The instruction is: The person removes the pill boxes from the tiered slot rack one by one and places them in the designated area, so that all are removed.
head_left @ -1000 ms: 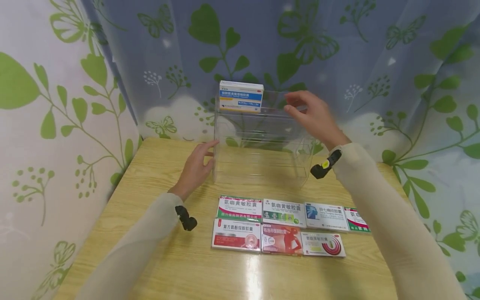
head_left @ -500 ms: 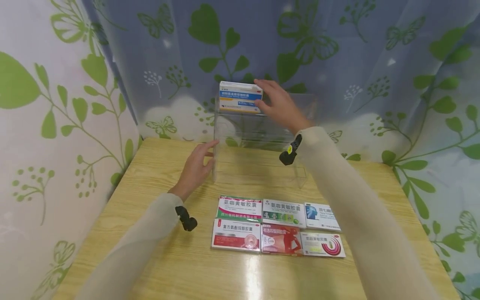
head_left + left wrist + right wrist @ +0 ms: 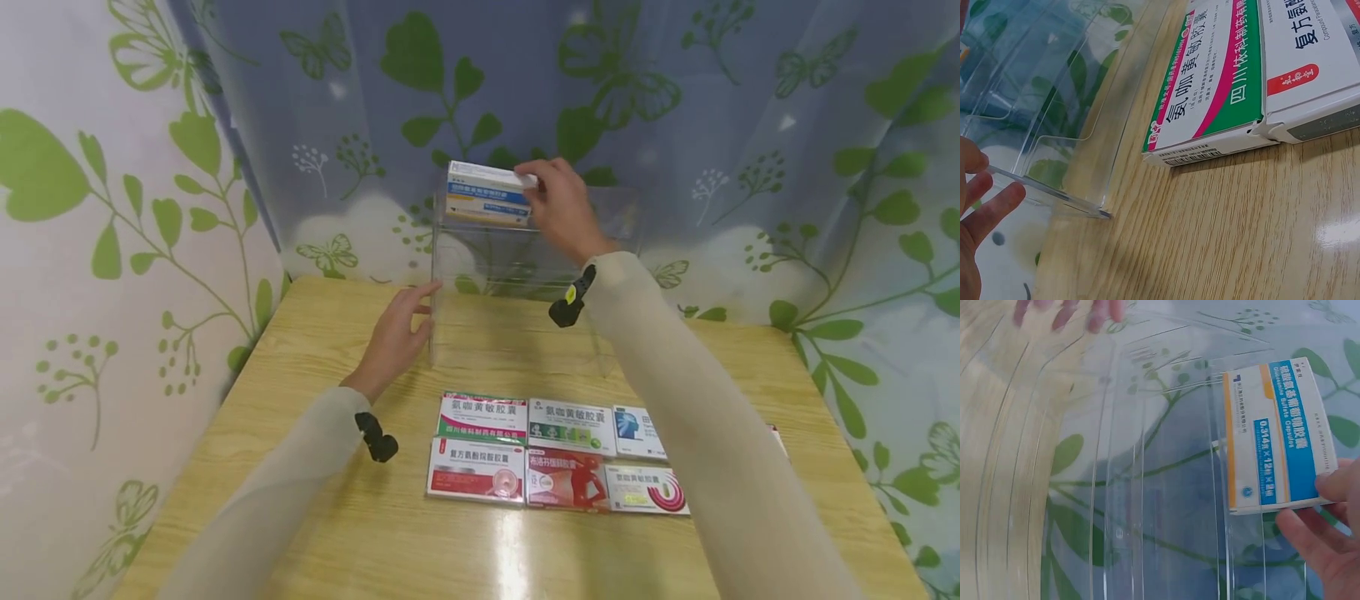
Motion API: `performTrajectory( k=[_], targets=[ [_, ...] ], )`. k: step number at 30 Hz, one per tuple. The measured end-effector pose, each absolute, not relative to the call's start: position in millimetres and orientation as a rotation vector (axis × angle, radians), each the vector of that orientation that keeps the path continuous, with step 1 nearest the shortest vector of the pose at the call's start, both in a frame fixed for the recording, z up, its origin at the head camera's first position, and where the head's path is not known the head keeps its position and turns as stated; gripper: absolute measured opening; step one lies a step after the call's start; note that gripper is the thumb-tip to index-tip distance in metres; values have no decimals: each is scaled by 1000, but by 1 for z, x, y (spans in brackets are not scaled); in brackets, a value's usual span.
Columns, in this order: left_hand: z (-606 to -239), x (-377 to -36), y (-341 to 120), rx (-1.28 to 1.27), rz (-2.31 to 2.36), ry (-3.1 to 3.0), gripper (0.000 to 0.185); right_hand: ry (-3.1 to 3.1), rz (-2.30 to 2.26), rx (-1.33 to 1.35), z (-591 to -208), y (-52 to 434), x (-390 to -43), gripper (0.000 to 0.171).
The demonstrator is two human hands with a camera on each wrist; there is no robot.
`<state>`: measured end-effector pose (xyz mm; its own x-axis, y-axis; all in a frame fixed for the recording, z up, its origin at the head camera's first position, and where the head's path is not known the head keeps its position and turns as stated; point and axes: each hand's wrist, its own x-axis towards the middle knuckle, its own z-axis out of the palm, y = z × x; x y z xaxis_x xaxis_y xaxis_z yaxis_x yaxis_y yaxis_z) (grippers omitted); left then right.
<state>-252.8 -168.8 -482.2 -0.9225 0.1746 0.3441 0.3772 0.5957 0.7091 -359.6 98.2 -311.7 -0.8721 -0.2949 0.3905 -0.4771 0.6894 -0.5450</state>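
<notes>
Leaf-printed curtains enclose a wooden worktop on three sides. At the left, the left hand is laid with straight, released fingers against the left wall of a clear acrylic tiered rack standing at the rear of the worktop. One blue-and-white medicine box is held in the rack's top tier at its left end; the lower tiers are seen empty. The box's right end is pinched by the right hand. Near the front edge, seven medicine boxes are counted in two rows, one nearly hidden by the right sleeve. Open worktop is observed to the left of them.
</notes>
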Motion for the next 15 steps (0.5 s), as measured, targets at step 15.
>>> performTrajectory(
  k=[15],
  targets=[
    [-482, -252, -172, -498, -1211, -2564, 60, -2313, 1157, 544, -279, 184, -334, 35]
  ],
)
